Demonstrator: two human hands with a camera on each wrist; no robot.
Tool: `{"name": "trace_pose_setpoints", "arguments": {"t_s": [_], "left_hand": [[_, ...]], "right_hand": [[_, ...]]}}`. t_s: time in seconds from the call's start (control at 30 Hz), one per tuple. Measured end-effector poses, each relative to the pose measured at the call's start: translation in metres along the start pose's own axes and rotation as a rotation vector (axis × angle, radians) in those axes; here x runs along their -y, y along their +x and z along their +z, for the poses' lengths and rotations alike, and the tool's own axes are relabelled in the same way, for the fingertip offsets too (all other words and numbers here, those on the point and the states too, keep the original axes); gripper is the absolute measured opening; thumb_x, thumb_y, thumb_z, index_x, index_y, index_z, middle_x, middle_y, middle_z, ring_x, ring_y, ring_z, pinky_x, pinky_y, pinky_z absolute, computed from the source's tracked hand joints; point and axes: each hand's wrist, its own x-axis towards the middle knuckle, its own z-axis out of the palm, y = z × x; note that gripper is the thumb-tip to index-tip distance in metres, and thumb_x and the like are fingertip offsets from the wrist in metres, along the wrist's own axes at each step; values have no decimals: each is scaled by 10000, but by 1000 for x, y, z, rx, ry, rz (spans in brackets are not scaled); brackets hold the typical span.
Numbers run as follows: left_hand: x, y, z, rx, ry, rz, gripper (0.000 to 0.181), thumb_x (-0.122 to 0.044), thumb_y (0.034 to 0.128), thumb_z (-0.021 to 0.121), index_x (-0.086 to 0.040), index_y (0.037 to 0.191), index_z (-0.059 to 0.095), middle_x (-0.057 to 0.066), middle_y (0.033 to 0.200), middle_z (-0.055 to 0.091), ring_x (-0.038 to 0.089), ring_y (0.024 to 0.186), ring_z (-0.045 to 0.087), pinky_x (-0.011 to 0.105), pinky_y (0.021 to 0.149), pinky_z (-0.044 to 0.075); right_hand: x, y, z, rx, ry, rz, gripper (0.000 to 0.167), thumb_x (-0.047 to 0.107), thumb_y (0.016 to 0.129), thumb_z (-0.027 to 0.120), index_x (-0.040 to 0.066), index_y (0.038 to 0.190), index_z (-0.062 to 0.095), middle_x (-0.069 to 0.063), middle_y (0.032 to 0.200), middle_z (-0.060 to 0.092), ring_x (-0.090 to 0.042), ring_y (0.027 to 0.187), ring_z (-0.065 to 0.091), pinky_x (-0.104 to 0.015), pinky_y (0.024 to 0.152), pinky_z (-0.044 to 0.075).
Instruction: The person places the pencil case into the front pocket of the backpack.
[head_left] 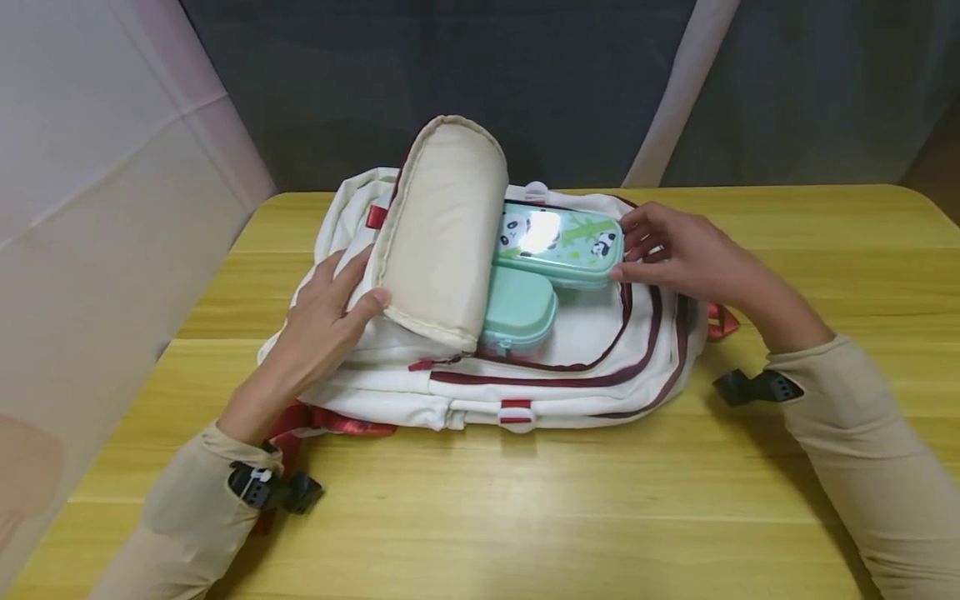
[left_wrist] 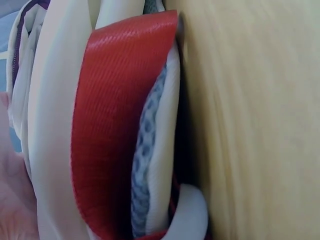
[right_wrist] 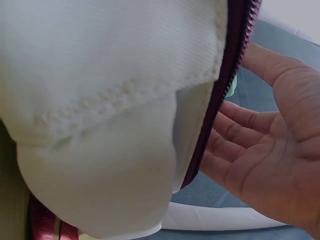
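Observation:
A white backpack [head_left: 390,392] with dark red zippers lies on the table, its front pocket flap [head_left: 442,233] folded back to the left. My left hand [head_left: 322,321] pinches the flap's edge, thumb on the cream lining and fingers toward the outer side. A mint pencil case [head_left: 573,250] with a panda print lies partly inside the pocket, its left end hidden by the flap. At its right end, my right hand [head_left: 675,254] grips it between thumb and fingers. Beside it sits a smaller plain mint case [head_left: 521,308], also partly under the flap. In the right wrist view, the backpack hides my fingertips.
The backpack rests on a yellow wood-grain table [head_left: 525,508]. A red strap [left_wrist: 115,110] loops out at its lower left, and another red strap [head_left: 722,321] shows at the right. Dark grey fabric [head_left: 450,67] hangs behind the table, with pale cloth [head_left: 112,150] at left.

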Motion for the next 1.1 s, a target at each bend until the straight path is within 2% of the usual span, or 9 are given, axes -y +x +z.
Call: {"name": "trace_pose_setpoints", "arguments": {"t_s": [0.17,0.3,0.5,0.7,0.97,1.1], "left_hand": [[2,-1,1,-31,-56,37,636,-494,917,445,-205,1468,312,205,1463,258,397,1323,228,645,975,183],[2,0,0,-45,-73,59,653,-509,900,465,-222,1467,316,182,1478,254,360,1343,214,631,996,175],[3,3,4,-58,-80,73,661,-529,876,493,-246,1455,342,141,1482,274,308,1363,196,615,1008,173],[4,3,8,-47,-75,67,692,-563,871,496,-211,1449,351,138,1486,271,297,1375,174,605,1021,161],[1,5,8,-40,-62,47,693,-560,869,498,-213,1450,347,148,1501,225,355,1355,198,623,1001,179],[2,5,8,-39,-57,74,681,-555,879,472,-221,1456,331,172,1487,234,386,1328,231,651,968,200]], "right_hand": [[4,0,6,-5,-44,-51,587,338,786,750,23,1202,480,-139,1052,607,-267,963,576,-463,872,449],[8,1,10,-35,-87,-102,563,328,799,740,31,1203,482,-130,1062,625,-271,988,584,-475,863,451],[18,11,14,-107,-48,-152,531,288,850,690,21,1263,490,-125,1093,592,-266,1005,563,-455,867,456],[23,17,20,-114,-27,-124,543,276,855,686,21,1289,485,-133,1124,576,-269,1032,550,-440,895,444],[22,24,20,-132,-18,-126,532,236,862,680,14,1307,490,-139,1150,582,-269,1043,556,-433,903,438],[22,26,22,-134,-40,-130,543,238,867,674,15,1323,481,-139,1158,581,-272,1039,562,-429,884,449]]}}
